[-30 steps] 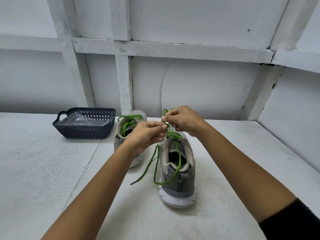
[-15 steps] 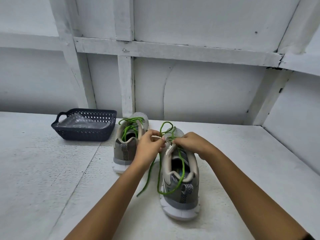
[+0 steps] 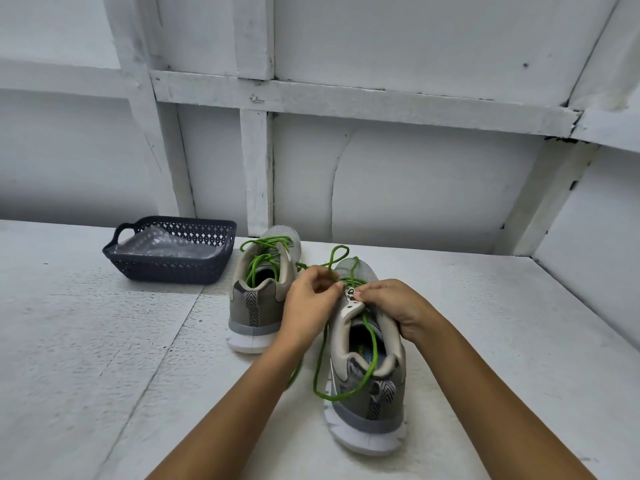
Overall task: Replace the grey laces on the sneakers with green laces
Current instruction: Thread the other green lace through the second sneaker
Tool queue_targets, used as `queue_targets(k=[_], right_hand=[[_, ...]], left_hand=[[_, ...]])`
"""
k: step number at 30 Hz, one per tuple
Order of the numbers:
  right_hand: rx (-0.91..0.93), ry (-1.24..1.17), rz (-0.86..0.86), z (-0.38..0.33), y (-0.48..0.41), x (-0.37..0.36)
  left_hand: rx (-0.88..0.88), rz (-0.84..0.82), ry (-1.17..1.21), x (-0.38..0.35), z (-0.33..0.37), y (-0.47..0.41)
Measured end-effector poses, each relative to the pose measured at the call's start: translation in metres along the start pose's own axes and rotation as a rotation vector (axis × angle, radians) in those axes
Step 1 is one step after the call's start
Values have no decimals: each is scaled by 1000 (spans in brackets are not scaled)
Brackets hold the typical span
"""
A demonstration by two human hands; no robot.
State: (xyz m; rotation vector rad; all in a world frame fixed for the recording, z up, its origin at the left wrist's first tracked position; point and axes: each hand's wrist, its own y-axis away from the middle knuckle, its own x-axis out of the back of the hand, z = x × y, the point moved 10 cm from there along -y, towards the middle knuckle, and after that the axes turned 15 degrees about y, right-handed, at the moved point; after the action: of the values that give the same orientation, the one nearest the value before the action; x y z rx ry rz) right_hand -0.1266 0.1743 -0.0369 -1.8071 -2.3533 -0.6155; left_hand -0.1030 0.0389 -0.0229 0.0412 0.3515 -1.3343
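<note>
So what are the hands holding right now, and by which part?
Left hand and right hand each pinch the green lace up by the top eyelets of the nearer sneaker.

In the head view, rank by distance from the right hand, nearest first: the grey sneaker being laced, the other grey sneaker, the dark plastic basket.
1. Grey sneaker being laced: directly under the right hand.
2. Other grey sneaker: to the left.
3. Dark plastic basket: far left, near the wall.
</note>
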Motion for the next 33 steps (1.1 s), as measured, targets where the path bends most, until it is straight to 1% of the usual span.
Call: queue_targets(k=[3, 8, 16, 22, 29, 33], right_hand=[[-2, -15, 2, 0, -1, -1], [3, -10, 11, 0, 1, -3], [1, 42, 30, 0, 3, -1], [-2, 54, 37, 1, 3, 1], [-2, 53, 17, 2, 2, -3], [-5, 78, 4, 1, 3, -3]], left_hand=[[-34, -38, -59, -3, 5, 1], [-64, -43, -168, -3, 7, 1], [-169, -84, -414, -12, 20, 1], [-149, -121, -502, -17, 22, -2], [-216, -273, -743, -34, 35, -5], [-207, -273, -766, -36, 34, -6]])
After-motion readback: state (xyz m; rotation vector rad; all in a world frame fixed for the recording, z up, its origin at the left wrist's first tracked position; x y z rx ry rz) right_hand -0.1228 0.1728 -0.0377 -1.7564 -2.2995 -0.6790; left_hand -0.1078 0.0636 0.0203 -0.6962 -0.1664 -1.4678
